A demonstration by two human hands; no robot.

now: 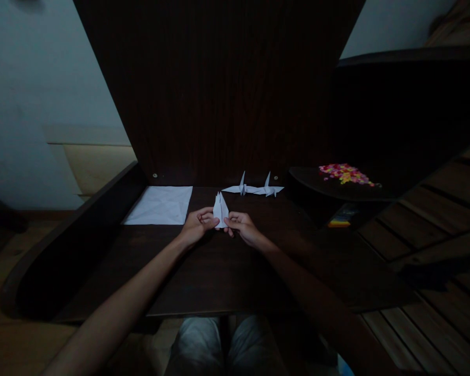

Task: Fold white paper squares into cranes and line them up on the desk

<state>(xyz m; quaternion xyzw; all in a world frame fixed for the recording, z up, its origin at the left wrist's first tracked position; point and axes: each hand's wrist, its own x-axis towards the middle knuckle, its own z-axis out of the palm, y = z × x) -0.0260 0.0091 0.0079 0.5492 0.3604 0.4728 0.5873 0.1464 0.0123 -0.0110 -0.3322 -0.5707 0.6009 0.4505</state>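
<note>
A partly folded white origami paper [221, 210] is held upright over the desk, its pointed tips facing away from me. My left hand [198, 225] pinches its lower left edge, thumb in front and fingers behind. On the other side my right hand [243, 227] grips the lower right edge in the same way. Just beyond the hands stand two white paper cranes [241, 188] [269, 190], side by side against the desk's back panel. Left of my left hand lie flat white paper sheets [160, 205] with faint creases.
The dark wooden desk [219, 277] has a raised side panel [78, 240] at left and a tall back panel [227, 94]. At right, a small curved shelf [305, 180] bears a heap of colourful small pieces [347, 173]. Below it sits a yellow-edged item [339, 223].
</note>
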